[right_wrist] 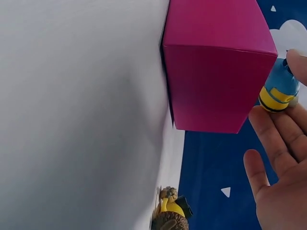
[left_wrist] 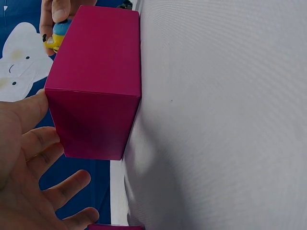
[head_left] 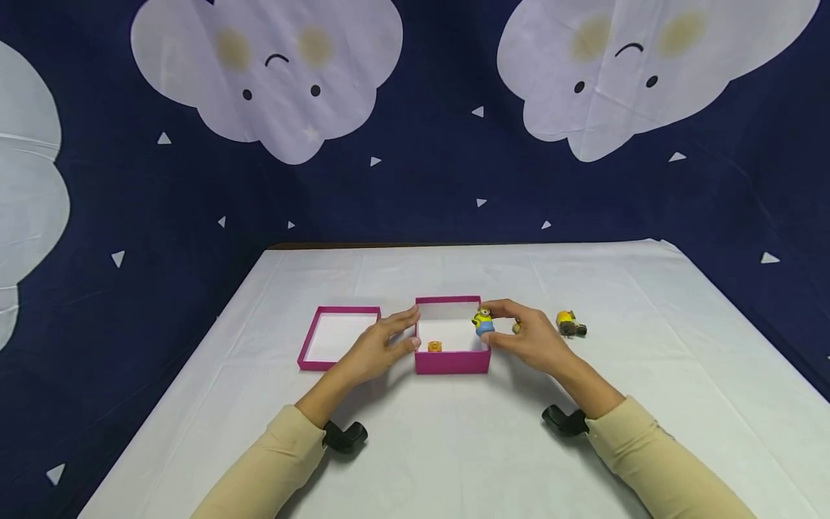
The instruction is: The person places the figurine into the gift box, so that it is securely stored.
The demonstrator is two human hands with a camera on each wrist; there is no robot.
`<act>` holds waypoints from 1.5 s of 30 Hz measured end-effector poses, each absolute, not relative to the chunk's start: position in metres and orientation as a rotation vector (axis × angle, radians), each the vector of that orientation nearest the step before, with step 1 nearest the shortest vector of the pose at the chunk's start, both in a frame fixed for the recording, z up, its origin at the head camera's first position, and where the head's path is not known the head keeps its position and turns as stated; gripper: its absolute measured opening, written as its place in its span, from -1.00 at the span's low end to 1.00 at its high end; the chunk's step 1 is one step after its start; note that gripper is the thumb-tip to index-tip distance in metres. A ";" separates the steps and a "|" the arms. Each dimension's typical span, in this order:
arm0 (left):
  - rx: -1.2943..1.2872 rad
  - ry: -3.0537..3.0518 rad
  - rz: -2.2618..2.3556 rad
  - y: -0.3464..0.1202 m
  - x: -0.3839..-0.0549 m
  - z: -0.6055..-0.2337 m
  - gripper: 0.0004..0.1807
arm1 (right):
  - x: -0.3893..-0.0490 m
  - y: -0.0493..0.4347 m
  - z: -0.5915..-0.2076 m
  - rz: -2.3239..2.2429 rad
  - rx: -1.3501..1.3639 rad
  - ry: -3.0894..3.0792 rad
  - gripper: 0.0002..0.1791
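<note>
A magenta box [head_left: 452,362] with a white inside stands open on the table. My left hand [head_left: 382,344] touches its left side with thumb and fingertips, the other fingers spread, as the left wrist view shows. Over the box's right rim, my right hand [head_left: 534,339] pinches a yellow and blue minion figure [head_left: 483,322] between thumb and fingers. The figure's blue lower part and yellow band show in the right wrist view, beside the box wall [right_wrist: 218,88]. A small orange item [head_left: 434,347] lies inside the box near its front left corner.
Left of the box lies its magenta-rimmed lid [head_left: 308,339], white side up, partly behind the left hand. Another yellow figure with dark parts [head_left: 566,324] lies to the right on the white-covered table [head_left: 447,447]. A small yellowish thing [head_left: 516,327] shows behind the right hand's fingers.
</note>
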State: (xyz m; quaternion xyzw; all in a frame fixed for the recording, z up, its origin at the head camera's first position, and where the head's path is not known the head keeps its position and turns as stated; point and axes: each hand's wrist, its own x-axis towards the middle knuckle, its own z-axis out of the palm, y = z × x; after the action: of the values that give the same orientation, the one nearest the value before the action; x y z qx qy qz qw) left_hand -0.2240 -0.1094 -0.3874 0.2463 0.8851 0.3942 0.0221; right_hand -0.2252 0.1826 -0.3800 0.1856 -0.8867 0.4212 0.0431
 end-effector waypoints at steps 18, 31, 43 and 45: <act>0.753 2.740 1.217 -0.108 -0.223 -0.387 -0.40 | -0.235 0.165 -0.386 1.198 0.663 -2.710 -0.42; 0.745 2.733 1.223 -0.108 -0.223 -0.387 -0.40 | -0.240 0.163 -0.391 1.060 0.776 -2.642 -0.45; 0.737 2.731 1.224 -0.107 -0.223 -0.387 -0.40 | -0.239 0.162 -0.392 1.053 0.748 -2.728 -0.40; 0.736 2.731 1.224 -0.107 -0.223 -0.387 -0.40 | -0.238 0.161 -0.391 1.047 0.688 -2.769 -0.40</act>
State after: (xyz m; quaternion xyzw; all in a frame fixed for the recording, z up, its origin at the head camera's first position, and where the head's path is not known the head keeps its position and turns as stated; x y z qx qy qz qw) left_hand -0.2228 -0.1073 -0.3867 0.2388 0.8857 0.3970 0.0296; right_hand -0.2381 0.1614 -0.3912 0.2260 -0.9099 0.3439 0.0513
